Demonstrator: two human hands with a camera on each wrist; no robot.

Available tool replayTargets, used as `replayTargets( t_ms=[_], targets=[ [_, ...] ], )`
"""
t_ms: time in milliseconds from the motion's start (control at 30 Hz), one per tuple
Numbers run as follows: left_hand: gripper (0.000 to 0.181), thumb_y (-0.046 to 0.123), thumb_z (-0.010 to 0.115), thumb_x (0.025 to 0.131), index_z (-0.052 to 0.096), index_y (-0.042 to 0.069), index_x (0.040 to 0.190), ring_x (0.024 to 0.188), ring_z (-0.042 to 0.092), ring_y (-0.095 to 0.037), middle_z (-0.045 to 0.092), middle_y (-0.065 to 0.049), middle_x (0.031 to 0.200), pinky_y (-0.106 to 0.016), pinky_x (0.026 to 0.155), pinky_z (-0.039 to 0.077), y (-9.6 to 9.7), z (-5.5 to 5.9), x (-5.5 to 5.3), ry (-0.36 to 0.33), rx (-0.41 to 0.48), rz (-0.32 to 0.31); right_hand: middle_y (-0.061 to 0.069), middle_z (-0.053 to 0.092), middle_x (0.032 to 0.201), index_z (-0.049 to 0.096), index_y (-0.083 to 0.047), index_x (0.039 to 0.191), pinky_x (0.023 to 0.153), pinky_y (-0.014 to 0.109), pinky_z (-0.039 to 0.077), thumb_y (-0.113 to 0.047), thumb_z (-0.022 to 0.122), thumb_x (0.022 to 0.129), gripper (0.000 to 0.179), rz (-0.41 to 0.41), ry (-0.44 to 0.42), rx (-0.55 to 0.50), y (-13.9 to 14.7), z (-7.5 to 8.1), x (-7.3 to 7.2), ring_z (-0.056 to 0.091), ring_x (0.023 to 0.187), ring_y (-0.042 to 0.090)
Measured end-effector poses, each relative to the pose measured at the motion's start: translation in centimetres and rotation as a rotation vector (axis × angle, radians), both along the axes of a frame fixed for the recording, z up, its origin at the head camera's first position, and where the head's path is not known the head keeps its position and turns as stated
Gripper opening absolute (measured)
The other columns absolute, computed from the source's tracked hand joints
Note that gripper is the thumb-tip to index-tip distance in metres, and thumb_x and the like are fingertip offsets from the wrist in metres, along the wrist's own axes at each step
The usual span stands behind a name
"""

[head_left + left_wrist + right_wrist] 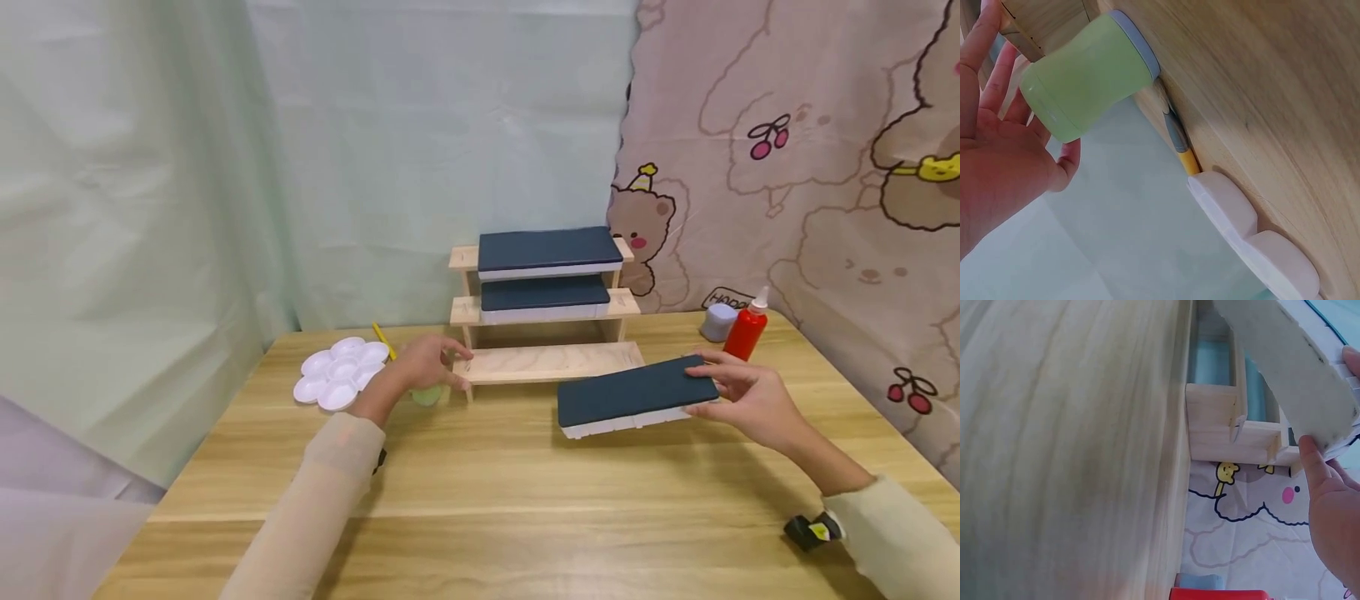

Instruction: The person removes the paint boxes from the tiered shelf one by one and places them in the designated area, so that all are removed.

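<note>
My right hand holds a flat white box with a dark blue lid by its right end, thumb below and fingers on top. The box is tilted in front of a three-step wooden stand, and its pale underside shows in the right wrist view. With my left hand I pinch the left end of the stand's lowest step, its fingertips at the wood. Two similar boxes lie on the upper steps, a larger one on top and another below it. The lowest step carries nothing.
Close by my left hand stands a light green cup with a grey base. A yellow-handled brush and a white flower-shaped palette lie left of it. A red squeeze bottle and a small pale blue-grey pot stand behind my right hand.
</note>
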State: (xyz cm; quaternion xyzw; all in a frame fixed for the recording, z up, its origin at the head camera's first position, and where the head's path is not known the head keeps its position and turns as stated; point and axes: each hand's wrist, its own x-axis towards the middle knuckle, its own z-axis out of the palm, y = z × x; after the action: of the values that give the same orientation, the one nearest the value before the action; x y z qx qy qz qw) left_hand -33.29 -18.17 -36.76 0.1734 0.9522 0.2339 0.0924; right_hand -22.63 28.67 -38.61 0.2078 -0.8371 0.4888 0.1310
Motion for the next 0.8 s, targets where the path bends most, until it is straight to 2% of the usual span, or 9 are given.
replayTargets(
  t_ms=[200, 367, 467, 567, 700, 800],
  targets=[
    [0.049, 0.035, 0.087, 0.076, 0.072, 0.023, 0.121, 0.109, 0.063, -0.027, 0.066, -0.008, 0.123, -0.043, 0.089, 0.051, 0.0, -0.1, 0.0, 0.012, -0.004, -0.005, -0.01, 0.057, 0.135, 0.07, 0.004, 0.115, 0.089, 0.01, 0.043, 0.001, 0.083, 0.076, 0.041, -0.012, -0.017, 0.019, 0.2, -0.3, 0.0, 0.045, 0.117, -0.011],
    [0.049, 0.036, 0.087, 0.076, 0.072, 0.023, 0.121, 0.105, 0.064, -0.025, 0.067, -0.008, 0.12, -0.041, 0.084, 0.052, 0.0, -0.2, 0.0, 0.03, -0.01, -0.024, 0.008, 0.057, 0.138, 0.07, 0.004, 0.115, 0.087, 0.008, 0.043, 0.0, 0.083, 0.076, 0.041, -0.024, -0.027, 0.033, 0.5, -0.5, 0.0, 0.046, 0.115, -0.011],
    [0.049, 0.036, 0.087, 0.075, 0.072, 0.022, 0.12, 0.101, 0.064, -0.024, 0.067, -0.008, 0.117, -0.039, 0.082, 0.052, 0.0, -0.1, -0.1, 0.044, -0.013, -0.034, 0.013, 0.057, 0.138, 0.07, 0.003, 0.115, 0.087, 0.007, 0.042, -0.001, 0.083, 0.076, 0.042, -0.037, -0.028, 0.043, 0.7, -0.5, 0.0, 0.046, 0.114, -0.012],
    [0.049, 0.035, 0.088, 0.075, 0.073, 0.022, 0.12, 0.098, 0.064, -0.023, 0.068, -0.007, 0.115, -0.038, 0.08, 0.052, -0.1, -0.2, 0.0, 0.045, -0.014, -0.037, 0.008, 0.059, 0.136, 0.07, 0.003, 0.115, 0.087, 0.007, 0.042, -0.001, 0.084, 0.076, 0.041, -0.043, -0.036, 0.04, 0.8, -0.6, 0.0, 0.047, 0.113, -0.013],
    [0.049, 0.035, 0.088, 0.075, 0.072, 0.022, 0.12, 0.098, 0.064, -0.022, 0.067, -0.007, 0.116, -0.037, 0.079, 0.052, -0.2, -0.3, 0.0, 0.038, -0.011, -0.034, -0.006, 0.059, 0.133, 0.07, 0.003, 0.115, 0.087, 0.007, 0.042, -0.001, 0.083, 0.076, 0.041, -0.034, -0.036, 0.038, 1.0, -0.6, -0.1, 0.048, 0.112, -0.013],
    [0.049, 0.035, 0.088, 0.075, 0.072, 0.022, 0.12, 0.099, 0.063, -0.022, 0.066, -0.007, 0.117, -0.037, 0.079, 0.052, -0.2, -0.3, -0.1, 0.036, -0.002, -0.022, -0.01, 0.057, 0.132, 0.069, 0.003, 0.116, 0.088, 0.007, 0.041, -0.001, 0.083, 0.077, 0.041, -0.022, -0.033, 0.049, 1.2, -0.5, -0.2, 0.047, 0.113, -0.013]
  ],
)
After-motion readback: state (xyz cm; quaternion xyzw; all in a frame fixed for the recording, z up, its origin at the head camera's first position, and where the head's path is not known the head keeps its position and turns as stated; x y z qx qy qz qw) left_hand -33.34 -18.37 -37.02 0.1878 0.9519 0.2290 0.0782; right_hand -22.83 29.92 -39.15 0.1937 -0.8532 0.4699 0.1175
